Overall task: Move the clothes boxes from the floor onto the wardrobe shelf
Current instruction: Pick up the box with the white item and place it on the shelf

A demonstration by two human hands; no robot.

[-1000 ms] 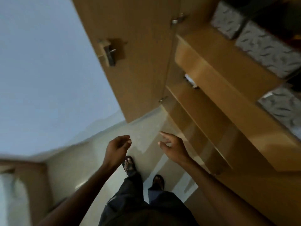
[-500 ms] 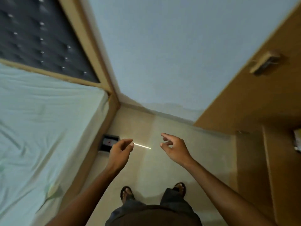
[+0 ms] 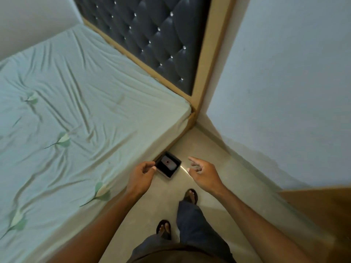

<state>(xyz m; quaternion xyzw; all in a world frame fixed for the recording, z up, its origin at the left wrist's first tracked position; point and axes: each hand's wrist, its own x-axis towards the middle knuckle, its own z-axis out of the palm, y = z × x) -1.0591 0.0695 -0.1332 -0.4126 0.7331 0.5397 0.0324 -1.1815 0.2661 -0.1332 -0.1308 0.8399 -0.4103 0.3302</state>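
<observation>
While standing between bed point(image 3: 76, 111) and wall point(image 3: 284, 92), holding nothing in loosely curled left hand point(image 3: 141, 176) or slack right hand point(image 3: 204, 172), likely readied for pickup. Small dark box point(image 3: 168, 166) on floor point(image 3: 218, 196) against bed.

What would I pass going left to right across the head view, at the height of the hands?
The bed with its pale sheet → left hand → small black box on the floor → right hand → wall.
</observation>
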